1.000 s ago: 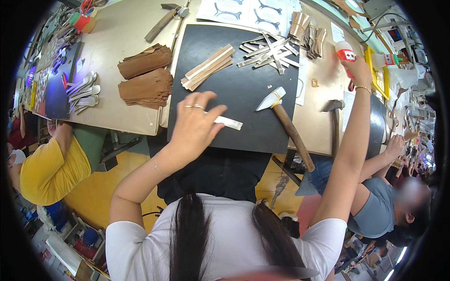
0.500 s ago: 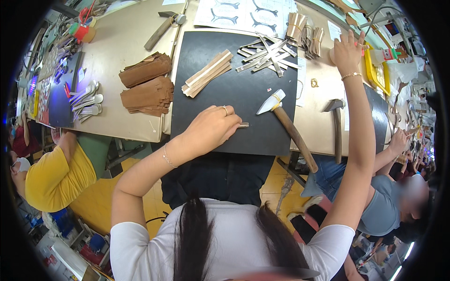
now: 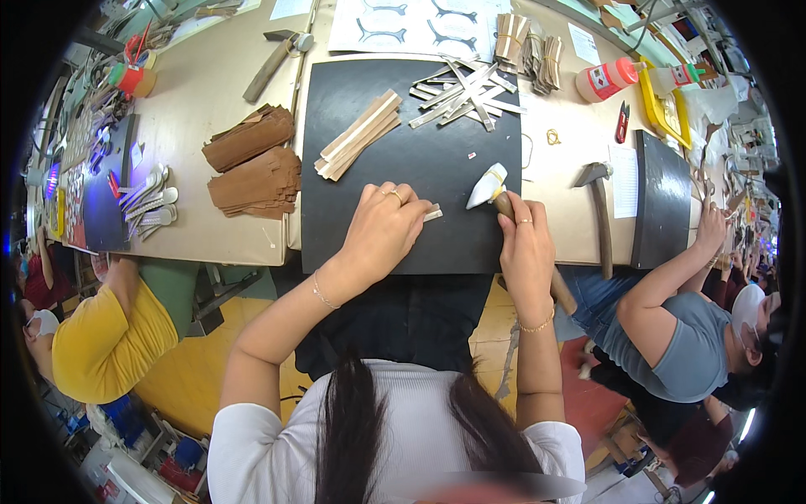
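Observation:
My left hand (image 3: 382,227) is closed over a thin, light-coloured strip (image 3: 433,212) at the near middle of the black mat (image 3: 457,244). Only the strip's right end sticks out past my fingers. Around the wooden handle of a hammer (image 3: 487,186), just below its head, my right hand (image 3: 527,248) is closed. The hammer's head is wrapped in something white with a yellow band and points left. Farther back on the mat lie a bundle of beige and tan strips (image 3: 359,136) and a loose heap of silvery strips (image 3: 462,94).
Left of the mat are stacks of brown leather pieces (image 3: 254,181) and another hammer (image 3: 277,67). To its right are a third hammer (image 3: 600,214), a red-and-white bottle (image 3: 606,80), red snips (image 3: 622,123) and a second black block (image 3: 663,197). Co-workers sit at both sides.
My right hand has come from the bottle at the far right to the hammer and grasped its handle. The hammer has turned slightly. My left hand keeps the strip, its visible end now tilted upward.

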The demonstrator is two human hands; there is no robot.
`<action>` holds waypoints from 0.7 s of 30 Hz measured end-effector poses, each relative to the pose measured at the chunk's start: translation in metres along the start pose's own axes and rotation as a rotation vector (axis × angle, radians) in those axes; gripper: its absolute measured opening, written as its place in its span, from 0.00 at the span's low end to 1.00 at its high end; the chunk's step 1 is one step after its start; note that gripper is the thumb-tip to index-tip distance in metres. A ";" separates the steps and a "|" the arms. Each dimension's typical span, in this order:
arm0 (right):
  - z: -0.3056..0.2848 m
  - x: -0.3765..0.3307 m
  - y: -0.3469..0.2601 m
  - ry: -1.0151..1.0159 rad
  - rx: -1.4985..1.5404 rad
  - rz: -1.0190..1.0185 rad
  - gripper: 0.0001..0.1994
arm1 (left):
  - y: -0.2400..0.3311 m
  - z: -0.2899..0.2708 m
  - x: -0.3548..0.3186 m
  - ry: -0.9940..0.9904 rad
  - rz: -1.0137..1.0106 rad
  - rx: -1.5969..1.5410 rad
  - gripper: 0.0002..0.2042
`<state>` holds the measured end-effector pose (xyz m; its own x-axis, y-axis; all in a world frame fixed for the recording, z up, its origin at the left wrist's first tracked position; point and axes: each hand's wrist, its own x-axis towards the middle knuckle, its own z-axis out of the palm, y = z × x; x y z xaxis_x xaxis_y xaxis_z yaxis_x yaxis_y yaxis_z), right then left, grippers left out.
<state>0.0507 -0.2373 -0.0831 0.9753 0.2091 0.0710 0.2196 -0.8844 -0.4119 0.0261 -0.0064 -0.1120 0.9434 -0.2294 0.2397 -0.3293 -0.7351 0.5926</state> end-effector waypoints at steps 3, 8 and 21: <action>-0.012 -0.017 -0.011 0.023 0.154 -0.105 0.22 | 0.003 0.003 -0.001 0.038 0.005 0.028 0.08; -0.009 -0.034 -0.029 -0.057 0.188 -0.196 0.23 | 0.005 0.006 -0.004 0.072 0.009 0.066 0.10; 0.004 -0.043 -0.026 -0.020 0.223 -0.118 0.23 | 0.007 0.008 -0.014 0.103 0.022 0.153 0.09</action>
<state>0.0033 -0.2213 -0.0792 0.9422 0.3154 0.1127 0.3186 -0.7401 -0.5922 0.0108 -0.0140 -0.1174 0.9243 -0.1853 0.3336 -0.3323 -0.8207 0.4647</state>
